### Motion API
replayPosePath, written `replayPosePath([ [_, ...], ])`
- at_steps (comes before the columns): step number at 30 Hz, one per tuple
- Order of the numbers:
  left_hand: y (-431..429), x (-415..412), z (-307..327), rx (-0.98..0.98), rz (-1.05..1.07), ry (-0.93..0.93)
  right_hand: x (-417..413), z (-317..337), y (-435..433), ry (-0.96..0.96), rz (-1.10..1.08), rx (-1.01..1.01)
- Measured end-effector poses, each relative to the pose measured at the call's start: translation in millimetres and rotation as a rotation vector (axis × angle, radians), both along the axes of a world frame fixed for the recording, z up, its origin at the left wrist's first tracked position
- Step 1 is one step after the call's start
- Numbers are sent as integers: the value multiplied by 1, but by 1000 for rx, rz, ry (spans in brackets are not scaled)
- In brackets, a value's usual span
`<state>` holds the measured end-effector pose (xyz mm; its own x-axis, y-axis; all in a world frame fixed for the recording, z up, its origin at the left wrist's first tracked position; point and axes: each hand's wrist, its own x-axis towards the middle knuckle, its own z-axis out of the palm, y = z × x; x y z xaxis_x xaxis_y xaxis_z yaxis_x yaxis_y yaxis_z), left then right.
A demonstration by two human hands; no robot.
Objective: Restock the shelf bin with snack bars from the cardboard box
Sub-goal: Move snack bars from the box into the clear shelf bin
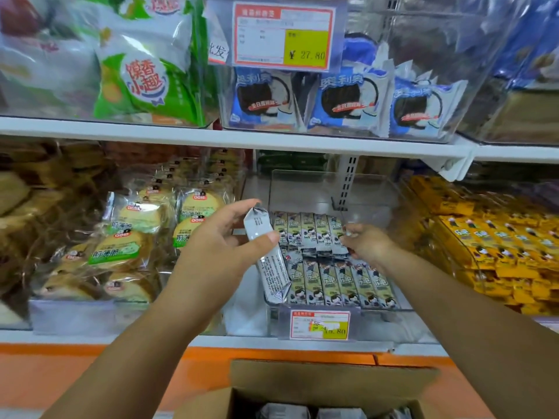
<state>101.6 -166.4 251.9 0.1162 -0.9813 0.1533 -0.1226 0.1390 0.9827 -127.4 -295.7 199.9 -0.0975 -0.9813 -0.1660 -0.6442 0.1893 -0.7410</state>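
A clear shelf bin (375, 201) on the lower shelf holds two rows of snack bars (329, 282) in grey-green wrappers. My left hand (217, 249) grips a silver-backed snack bar (269, 258) at the bin's left front, printed back side facing me. My right hand (367, 243) reaches into the bin and pinches the end of a bar in the back row (308, 229). The open cardboard box (317, 385) sits below at the bottom edge, with more wrapped bars (284, 411) inside.
A price tag (320, 325) hangs on the bin's front. Bagged cakes (133, 234) fill the bin to the left, yellow packets (490, 237) the bin to the right. The shelf above carries blue cookie packs (341, 101) and another price tag (282, 36).
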Motion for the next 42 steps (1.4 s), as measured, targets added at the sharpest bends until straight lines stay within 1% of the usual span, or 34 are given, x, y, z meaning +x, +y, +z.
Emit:
replayPosePath([
  [1, 0, -2, 0, 0, 2, -13, 2, 7, 10, 80, 38, -66],
  [2, 1, -5, 0, 1, -2, -23, 4, 14, 23, 122, 73, -163],
  [3, 3, -8, 1, 3, -12, -28, 7, 22, 41, 111, 106, -257],
  [5, 6, -17, 2, 5, -24, -47, 10, 33, 85, -39, 192, -390],
  [6, 7, -21, 1, 6, -24, -57, 11, 37, 110, -152, 269, -405],
  [7, 9, -27, 1, 7, -21, -63, 13, 42, 134, -254, 358, -373],
  [8, 11, -32, 1, 8, -20, -69, 14, 44, 153, -311, 437, -319],
  [9, 13, -38, 1, 12, -26, -70, 14, 44, 167, -332, 485, -275],
  [10, 16, -44, 1, 20, -38, -63, 14, 41, 176, -321, 490, -266],
  [12, 21, -54, 1, 47, -71, -17, 11, 38, 184, -283, 414, -309],
  [17, 25, -60, 8, 182, -196, 207, -11, 45, 188, -429, 319, -294],
  [19, 26, -58, 7, 194, -236, 246, -18, 52, 189, -479, 295, -263],
  [23, 28, -54, 2, 169, -313, 232, -24, 55, 189, -484, 267, -201],
  [27, 28, -51, 3, 159, -378, 206, -23, 55, 186, -456, 262, -199],
  [30, 26, -49, 5, 173, -383, 181, -24, 55, 182, -424, 261, -203],
  [32, 25, -48, 5, 183, -362, 78, -24, 55, 179, -377, 247, -222],
  [34, 24, -47, 5, 160, -342, -96, -24, 55, 176, -363, 227, -244],
  [35, 24, -47, 5, 155, -340, -151, -23, 55, 174, -386, 218, -259],
  [36, 23, -47, 5, 160, -336, -168, -22, 54, 172, -441, 201, -272],
  [37, 23, -47, 5, 169, -327, -153, -21, 54, 171, -522, 173, -278],
  [39, 23, -48, 4, 182, -281, -57, -20, 51, 167, -693, 99, -284],
  [40, 23, -50, 3, 185, -250, 8, -19, 49, 166, -738, 76, -289],
  [42, 24, -57, 1, 188, -204, 122, -11, 43, 168, -725, 94, -293],
])
